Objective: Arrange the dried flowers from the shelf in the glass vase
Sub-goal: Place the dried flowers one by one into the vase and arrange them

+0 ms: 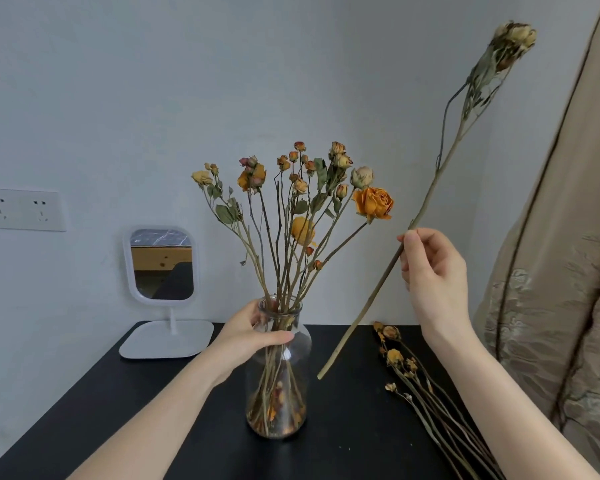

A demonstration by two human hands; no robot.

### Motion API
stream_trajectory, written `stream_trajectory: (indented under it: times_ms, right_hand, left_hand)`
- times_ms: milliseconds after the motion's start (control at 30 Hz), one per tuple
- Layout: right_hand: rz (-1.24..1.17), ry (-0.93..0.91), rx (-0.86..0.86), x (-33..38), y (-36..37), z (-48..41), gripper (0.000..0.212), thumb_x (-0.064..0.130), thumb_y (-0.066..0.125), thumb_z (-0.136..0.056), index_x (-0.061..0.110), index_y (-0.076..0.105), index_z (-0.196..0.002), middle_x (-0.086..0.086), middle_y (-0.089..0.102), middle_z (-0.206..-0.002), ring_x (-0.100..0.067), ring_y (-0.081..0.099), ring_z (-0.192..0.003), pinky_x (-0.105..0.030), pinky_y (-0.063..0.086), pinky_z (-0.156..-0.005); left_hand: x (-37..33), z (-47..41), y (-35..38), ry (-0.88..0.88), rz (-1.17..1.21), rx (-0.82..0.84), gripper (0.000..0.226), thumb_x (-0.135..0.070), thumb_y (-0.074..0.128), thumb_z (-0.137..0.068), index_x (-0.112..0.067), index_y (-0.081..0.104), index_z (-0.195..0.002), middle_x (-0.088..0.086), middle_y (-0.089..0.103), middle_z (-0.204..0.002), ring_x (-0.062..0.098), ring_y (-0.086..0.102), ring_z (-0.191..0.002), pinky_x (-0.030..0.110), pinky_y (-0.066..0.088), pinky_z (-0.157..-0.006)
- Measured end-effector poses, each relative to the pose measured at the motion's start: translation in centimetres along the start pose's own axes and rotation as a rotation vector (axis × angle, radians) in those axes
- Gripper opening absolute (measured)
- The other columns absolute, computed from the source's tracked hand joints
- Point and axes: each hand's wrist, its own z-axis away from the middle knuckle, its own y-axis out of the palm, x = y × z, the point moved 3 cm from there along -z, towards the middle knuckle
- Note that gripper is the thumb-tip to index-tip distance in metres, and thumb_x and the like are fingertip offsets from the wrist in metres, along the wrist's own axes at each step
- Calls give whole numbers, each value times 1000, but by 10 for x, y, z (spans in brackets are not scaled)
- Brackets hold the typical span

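Note:
A clear glass vase [278,393] stands on the black table [343,438] and holds several dried flowers [291,188] with orange and pale heads. My left hand [250,334] grips the vase at its neck. My right hand [430,268] pinches the long stem of a single dried flower [513,39], held slanted in the air to the right of the vase, its pale head high up and its cut end low near the vase. A bundle of dried flowers [416,382] lies on the table at the right.
A small white-framed mirror [162,265] on a flat base stands at the table's back left. A wall socket plate [21,209] is on the left wall. A beige curtain [568,271] hangs along the right side, close to my right arm.

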Motion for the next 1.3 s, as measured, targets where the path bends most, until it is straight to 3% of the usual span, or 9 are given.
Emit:
stream_trajectory:
  times_ms: [100,167,367,500,567,700,900,1100,1300]
  right_hand:
    - [-5,-8,9,2,5,-3,21,20,45,-97,24,56,-80,4,46,-62,-9,39,-55,-24,33,-54]
    - [-6,-17,16,5,8,-7,20,20,44,-97,24,56,-81,4,46,-63,-9,40,-56,-23,33,-54]
    - [-15,-72,-11,20,19,-20,20,23,42,-98,23,51,-81,0,46,-66,-15,40,-59,-30,33,-55]
    - [4,-117,-44,28,27,-30,21,22,38,-100,25,46,-80,-2,45,-68,-21,40,-64,-37,35,-60]
    - [44,-142,-31,28,32,-32,23,21,38,-100,26,44,-78,2,43,-65,-17,40,-63,-36,36,-60]
    - [144,-184,52,17,46,-28,16,18,39,-100,18,47,-85,8,44,-62,1,39,-51,-14,33,-50]
    - [284,-139,185,-4,67,-23,12,19,41,-99,13,51,-96,5,52,-67,0,48,-54,-8,37,-50]
    - [494,-33,380,-26,86,-12,15,24,48,-96,14,58,-93,0,63,-75,-5,55,-59,-11,40,-49]
    - [619,132,565,-49,96,7,18,24,55,-92,12,65,-100,0,62,-85,-14,62,-76,-25,52,-69]
  left_hand:
    - [1,0,8,44,5,-86,49,-35,84,-61,-39,52,-97,-21,59,-101,-4,52,-94,17,42,-73]
    - [0,0,15,79,-9,-159,51,-37,86,-57,-35,52,-96,-16,62,-100,0,55,-95,17,41,-70]
    - [-8,-6,32,130,-369,-365,62,-58,77,-56,-22,60,-104,-4,54,-104,16,47,-108,41,45,-94]
    - [-3,-9,42,102,-234,-370,69,-53,78,-60,-20,52,-114,-3,56,-111,17,50,-111,43,46,-95]
    - [-1,-9,46,110,-149,-362,60,-49,79,-62,-26,49,-108,-9,59,-107,13,56,-103,33,49,-86]
    - [-1,-8,49,138,-144,-372,53,-51,76,-64,-34,43,-102,-17,58,-98,3,54,-87,13,38,-64]
    - [0,-7,49,142,-187,-410,52,-56,73,-64,-36,43,-101,-19,60,-96,3,55,-84,12,37,-60]
    - [0,-6,49,152,-219,-437,49,-58,71,-64,-39,42,-98,-22,60,-90,-1,54,-79,11,35,-57]
    - [1,-7,50,158,-238,-450,48,-57,72,-65,-32,47,-98,-18,63,-87,2,60,-78,17,44,-57]
